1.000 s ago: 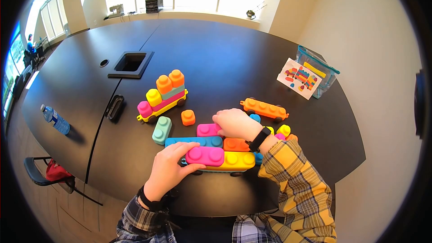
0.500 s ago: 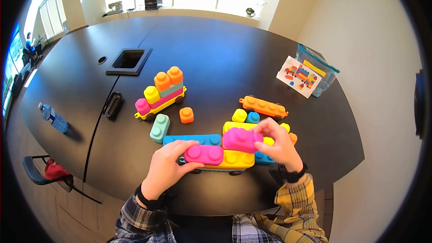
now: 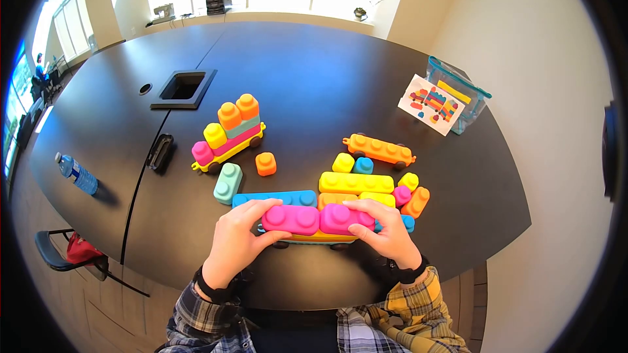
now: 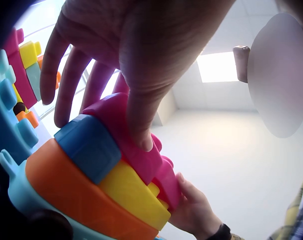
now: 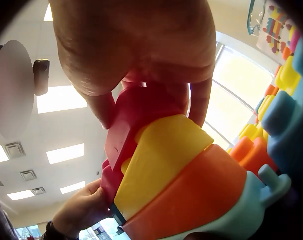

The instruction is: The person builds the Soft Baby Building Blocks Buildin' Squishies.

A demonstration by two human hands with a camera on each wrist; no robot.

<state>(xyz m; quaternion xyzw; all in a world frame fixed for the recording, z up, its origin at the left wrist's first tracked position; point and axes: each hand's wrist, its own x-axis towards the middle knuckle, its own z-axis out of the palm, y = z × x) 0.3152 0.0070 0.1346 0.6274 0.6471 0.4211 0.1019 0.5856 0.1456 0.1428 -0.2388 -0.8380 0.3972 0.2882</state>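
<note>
Before the person stands a wheeled wagon with a light blue base, carrying a long orange block. Above that sit a blue block and a yellow block. My left hand grips a pink two-stud block on the stack's left half, thumb in front and fingers behind. On the right half, my right hand holds a second pink block between thumb and fingers. This one is tilted, and yellow studs show beneath it in the right wrist view.
Behind the wagon lie a long blue block, a long yellow block and several smaller blocks. An orange wagon and a built-up yellow wagon stand further back. A picture card leans on a clear bag; a bottle is far left.
My right hand took the second pink block from behind the wagon, brought it forward and lowered it onto the yellow block, beside the first pink one. The left hand kept its hold.
</note>
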